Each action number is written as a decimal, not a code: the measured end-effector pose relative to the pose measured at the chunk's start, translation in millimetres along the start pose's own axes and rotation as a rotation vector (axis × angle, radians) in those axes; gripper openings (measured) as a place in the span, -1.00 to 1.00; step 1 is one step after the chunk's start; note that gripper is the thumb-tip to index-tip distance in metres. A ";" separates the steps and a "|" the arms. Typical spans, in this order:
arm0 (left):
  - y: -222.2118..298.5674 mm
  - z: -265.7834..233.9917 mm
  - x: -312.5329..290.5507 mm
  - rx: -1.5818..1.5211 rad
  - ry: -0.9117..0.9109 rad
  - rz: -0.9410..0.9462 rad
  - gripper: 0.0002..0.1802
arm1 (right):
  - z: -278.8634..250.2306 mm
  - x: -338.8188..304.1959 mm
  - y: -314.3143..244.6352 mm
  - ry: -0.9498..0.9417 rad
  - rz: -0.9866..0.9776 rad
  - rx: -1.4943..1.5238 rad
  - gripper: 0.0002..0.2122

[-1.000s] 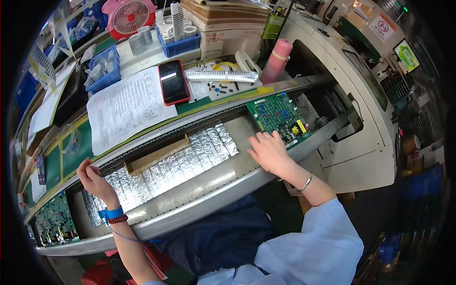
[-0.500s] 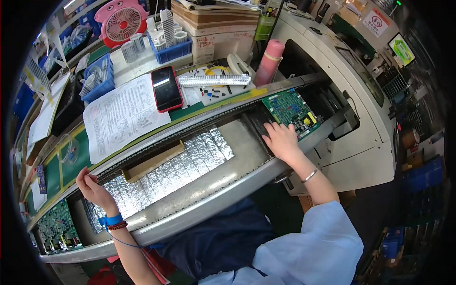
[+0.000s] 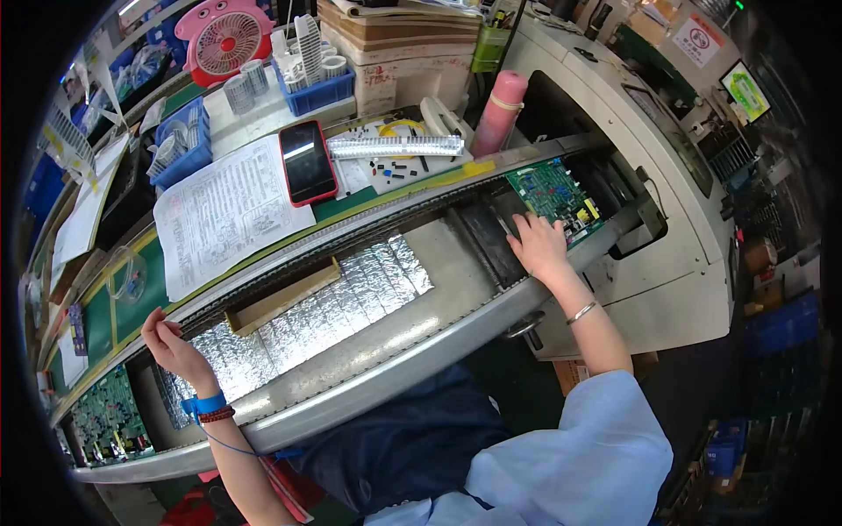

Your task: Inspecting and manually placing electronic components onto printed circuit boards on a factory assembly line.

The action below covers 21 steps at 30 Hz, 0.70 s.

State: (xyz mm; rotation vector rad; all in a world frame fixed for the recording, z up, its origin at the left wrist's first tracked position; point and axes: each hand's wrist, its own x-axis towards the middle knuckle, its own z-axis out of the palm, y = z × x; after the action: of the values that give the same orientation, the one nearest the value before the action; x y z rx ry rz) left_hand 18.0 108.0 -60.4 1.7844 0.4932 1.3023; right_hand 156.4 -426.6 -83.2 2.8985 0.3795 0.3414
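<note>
currently, right hand (image 3: 542, 248): fingers stretched and slightly apart, fingertips at the near left part of a green circuit board (image 3: 551, 191); how firmly they press cannot be told.
green circuit board: lying flat between the conveyor's rails at the right, by the opening of a white machine (image 3: 667, 272), yellow parts toward the near rail (image 3: 403, 373).
left hand (image 3: 180, 358): raised at the conveyor's left part, fingers loosely curled; whether anything sits inside the curl cannot be told.
wrists: a blue strap (image 3: 207, 405) with a cord on the left, a silver bangle (image 3: 581, 312) on the right.
conveyor middle: a silver foil sheet (image 3: 368, 276) between the rails, a narrow cardboard tray (image 3: 285, 301) along its far edge.
conveyor left end: a second board (image 3: 110, 416), also green, well apart from the first.
bench behind: a printed sheet (image 3: 224, 219), a red-cased phone (image 3: 307, 162) overlapping its right side, a clear ridged strip (image 3: 395, 147) just beside the phone, a pink bottle (image 3: 500, 114) upright near the machine.
back row: a pink fan (image 3: 225, 44) and a blue bin (image 3: 320, 96).
</note>
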 end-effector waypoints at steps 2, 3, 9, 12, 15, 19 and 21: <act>-1.3 1.0 0.4 -0.018 -0.008 -0.011 -0.77 | -2.5 0.1 6.8 -0.016 0.021 -0.011 -0.64; -0.7 2.9 0.7 -0.031 -0.010 -0.018 -0.77 | -1.4 -0.7 12.4 -0.003 0.027 -0.027 -0.63; -8.6 -5.0 0.4 -0.011 -0.008 -0.018 -0.78 | 8.6 6.7 33.3 -0.073 0.067 -0.049 -0.60; -5.5 -4.2 0.2 -0.010 0.008 -0.012 -0.78 | 16.6 9.5 55.4 -0.077 0.083 -0.069 -0.60; 5.4 -8.9 7.6 -0.034 0.056 -0.006 -0.78 | 22.7 18.0 75.5 -0.157 0.145 -0.089 -0.58; 20.4 -30.8 27.4 -0.117 0.238 -0.091 -0.78 | 26.0 28.4 102.9 -0.299 0.211 -0.148 -0.53; 20.5 -64.1 35.1 -0.118 0.302 -0.072 -0.78 | 36.7 34.2 116.9 -0.270 0.202 -0.176 -0.53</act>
State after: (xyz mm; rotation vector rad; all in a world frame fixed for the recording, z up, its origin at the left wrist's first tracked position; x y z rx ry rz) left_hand -30.4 147.7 -17.4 1.4673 0.6265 1.5252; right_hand 224.6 -534.0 -85.1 2.7615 0.0113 0.0088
